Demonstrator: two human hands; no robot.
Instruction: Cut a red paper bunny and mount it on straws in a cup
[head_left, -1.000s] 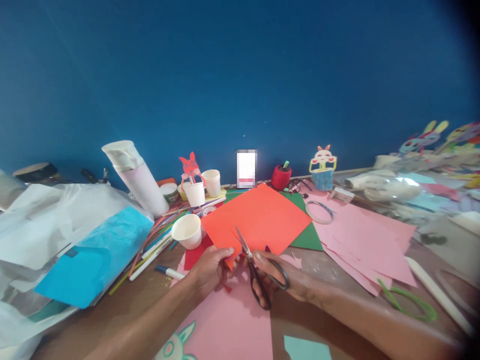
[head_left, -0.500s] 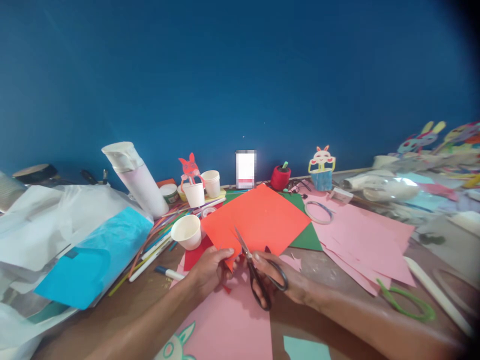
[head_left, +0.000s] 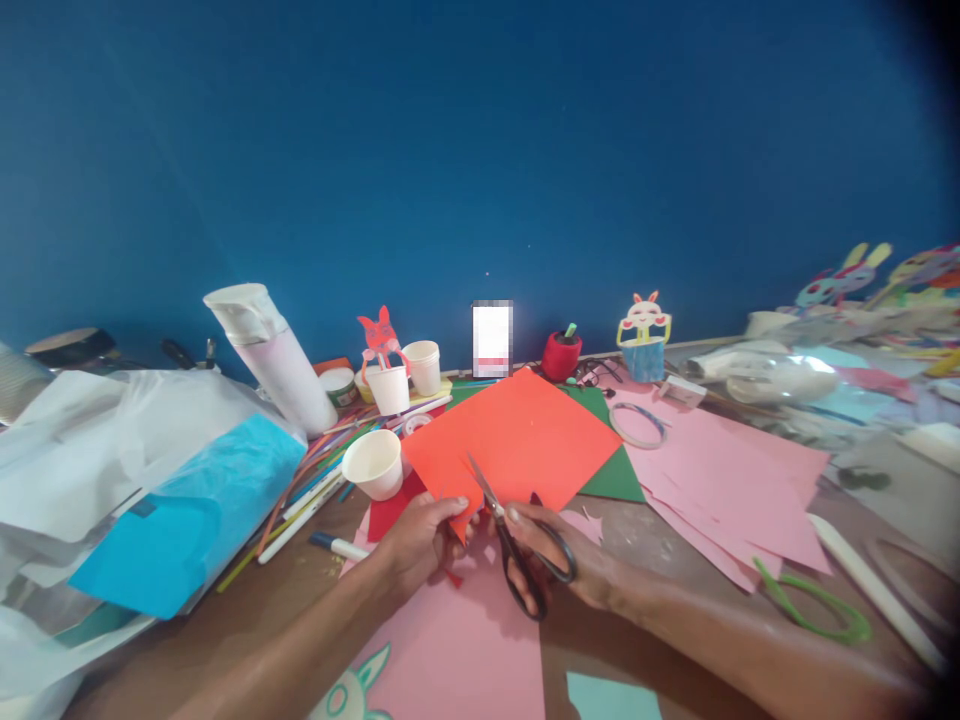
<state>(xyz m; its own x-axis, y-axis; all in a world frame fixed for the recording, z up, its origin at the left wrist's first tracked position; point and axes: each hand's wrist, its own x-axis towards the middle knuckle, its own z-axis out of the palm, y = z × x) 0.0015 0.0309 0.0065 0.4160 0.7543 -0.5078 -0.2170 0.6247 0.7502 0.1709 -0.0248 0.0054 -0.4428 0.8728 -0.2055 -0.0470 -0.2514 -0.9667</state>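
The orange-red square sheet of thin card or paper point(head_left: 532, 430) is taken as the landmark; it is set cornerwise, directly ahead of both hands. Its near-left portion is pinched by the left hand point(head_left: 424, 535), with the thumb laid on top and the other fingers tucked beneath. The black-handled steel scissors point(head_left: 509, 548) are grasped by the right hand point(head_left: 549, 548), its fingers passed through the handle loops, at the near edge of the sheet. Their long axis is run away from the body and slightly leftward, so that the blade tips are laid toward the middle of the sheet and the loops are left outside its near edge. The blades are seen just right of the pinched portion, and the left hand is the nearer one to that cut-side edge. Whether the sheet is gripped between the blades, or merely overlapped by them, cannot be told.

Below the sheet's near corner, a pale pink paper sheet with a green-outlined animal drawing point(head_left: 480, 640) is spread. To the sheet's left, a plain white paper cup point(head_left: 373, 465) is tilted. Behind its far corner, an upright white rectangular panel with a pinkish band point(head_left: 493, 335) is pixelated, and nothing on it can be read. No brand, label or lettering is legible elsewhere.
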